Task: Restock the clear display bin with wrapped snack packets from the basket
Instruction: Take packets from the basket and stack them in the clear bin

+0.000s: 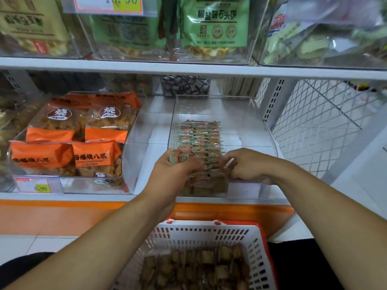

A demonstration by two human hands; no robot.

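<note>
A clear display bin (pixel 257 122) stands on the lower shelf, with rows of small wrapped snack packets (pixel 200 136) stacked down its middle. My left hand (pixel 173 170) grips a few wrapped packets (pixel 177 156) at the bin's front left. At the front of the rows, my right hand (pixel 249 166) has its fingers curled on a packet. Below, a white basket (pixel 209 231) with a red rim holds many brown wrapped packets (pixel 194 268).
A neighbouring clear bin (pixel 134 155) on the left holds orange snack bags (pixel 69 130). The upper shelf (pixel 188 68) overhangs with more bins of bagged snacks. A white wire mesh panel (pixel 318 122) closes the right side. An orange ledge (pixel 62 214) runs below the shelf.
</note>
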